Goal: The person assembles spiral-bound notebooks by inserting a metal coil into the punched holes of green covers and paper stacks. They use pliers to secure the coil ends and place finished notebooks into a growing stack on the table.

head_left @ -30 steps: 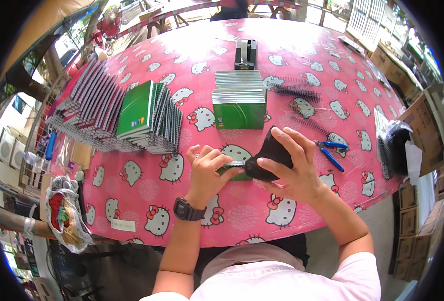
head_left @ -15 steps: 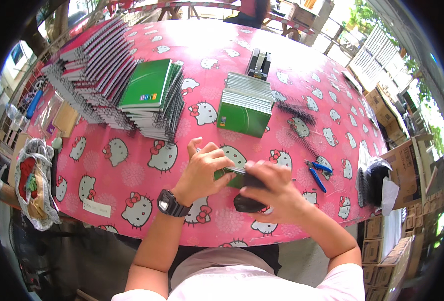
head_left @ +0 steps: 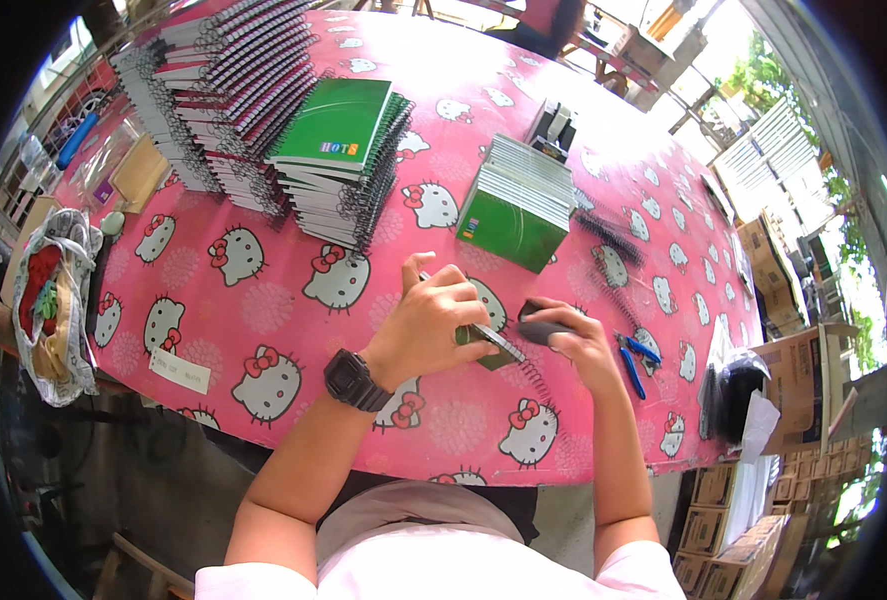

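My left hand (head_left: 431, 325), a dark watch on its wrist, grips a small green notebook (head_left: 493, 352) edge-up above the pink tablecloth. From the right end of its edge a dark wire coil (head_left: 535, 382) sticks out toward me. My right hand (head_left: 585, 345) is closed round a smooth, rounded black object (head_left: 543, 325) whose kind I cannot make out, just right of the notebook and apart from it. Beyond my hands stands a block of small green-covered notebooks (head_left: 511, 218), with no coils visible on them. Blue-handled pliers (head_left: 631, 365) lie to the right.
Coil-bound notebooks (head_left: 338, 135) with green covers are piled at the left, beside a taller stack (head_left: 228, 110). Loose dark coils (head_left: 608, 240) lie right of the green block, and a black device (head_left: 553, 130) behind it. A bag-lined basket (head_left: 43, 300) sits far left, cardboard boxes (head_left: 798, 385) right.
My right hand has drawn back to the right from the notebook, bringing the black object with it. The coil's projecting end now shows. The whole view has shifted slightly.
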The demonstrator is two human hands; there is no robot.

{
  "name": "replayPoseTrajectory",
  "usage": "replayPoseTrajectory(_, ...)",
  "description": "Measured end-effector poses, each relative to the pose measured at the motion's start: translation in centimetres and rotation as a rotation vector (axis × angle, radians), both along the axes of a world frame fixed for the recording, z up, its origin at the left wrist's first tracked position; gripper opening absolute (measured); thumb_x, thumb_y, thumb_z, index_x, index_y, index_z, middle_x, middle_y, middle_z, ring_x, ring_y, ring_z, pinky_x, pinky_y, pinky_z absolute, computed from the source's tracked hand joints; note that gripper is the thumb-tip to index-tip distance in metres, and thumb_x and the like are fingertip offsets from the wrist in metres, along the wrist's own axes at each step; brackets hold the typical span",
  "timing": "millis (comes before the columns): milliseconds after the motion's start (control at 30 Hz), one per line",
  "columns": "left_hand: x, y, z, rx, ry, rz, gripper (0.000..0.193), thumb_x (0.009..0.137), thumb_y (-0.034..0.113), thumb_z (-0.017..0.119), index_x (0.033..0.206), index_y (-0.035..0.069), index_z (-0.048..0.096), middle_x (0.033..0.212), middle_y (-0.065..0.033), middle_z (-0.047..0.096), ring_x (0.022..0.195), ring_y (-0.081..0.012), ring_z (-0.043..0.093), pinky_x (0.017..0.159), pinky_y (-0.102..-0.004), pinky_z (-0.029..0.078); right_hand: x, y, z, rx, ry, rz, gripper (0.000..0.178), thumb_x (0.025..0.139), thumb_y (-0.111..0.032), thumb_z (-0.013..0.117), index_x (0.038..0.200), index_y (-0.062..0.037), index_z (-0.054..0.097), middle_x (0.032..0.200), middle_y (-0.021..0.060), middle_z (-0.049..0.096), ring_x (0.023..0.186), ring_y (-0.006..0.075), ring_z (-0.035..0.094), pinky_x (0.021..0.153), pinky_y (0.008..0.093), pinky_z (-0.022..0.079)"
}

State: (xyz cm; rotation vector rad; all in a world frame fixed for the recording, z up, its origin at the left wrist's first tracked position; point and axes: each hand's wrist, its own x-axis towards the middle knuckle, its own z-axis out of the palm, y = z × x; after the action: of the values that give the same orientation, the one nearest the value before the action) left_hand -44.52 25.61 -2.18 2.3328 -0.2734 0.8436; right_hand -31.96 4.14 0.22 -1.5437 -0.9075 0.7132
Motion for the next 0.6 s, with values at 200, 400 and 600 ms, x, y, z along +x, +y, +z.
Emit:
replayPoseTrajectory(200,0.1,0.1,-0.3,0.007,0.006,-0.008,0.028,0.059,0.031,0.083,0.075,0.016,0.066,0.074,0.0040,0.061,0.085,-0.0150,0.055,0.098,-0.0436,0.026,0.1,0.9,0.4,-0.302,-0.444,-0.132,0.068,0.073,-0.059,0.066,0.098,0.0044,0.067,0.124,0.0203,0.057,0.110,0.0269,0.057,0.097,0.0394,0.041)
replayPoseTrajectory(400,0.0,-0.2,0.3,-0.084,0.078,0.036,0.070,0.056,0.031,0.086,0.116,0.014,0.056,0.104,-0.0011,0.064,0.099,-0.0207,0.057,0.100,-0.0462,0.026,0.4,1.6,0.1,-0.187,-0.121,0.006,0.062,0.073,-0.054,0.069,0.098,0.0030,0.068,0.120,0.0181,0.059,0.106,0.0251,0.057,0.090,0.0349,0.044)
replayPoseTrajectory(600,1.0,1.3,-2.3,-0.642,0.202,0.082,0.097,0.050,0.026,0.091,0.131,0.008,0.040,0.109,-0.0108,0.059,0.108,-0.0267,0.053,0.094,-0.0435,0.040,0.0,1.8,0.2,0.282,0.359,0.179,0.053,0.081,-0.043,0.066,0.107,0.0039,0.064,0.118,0.0182,0.060,0.104,0.0210,0.057,0.089,0.0308,0.043)
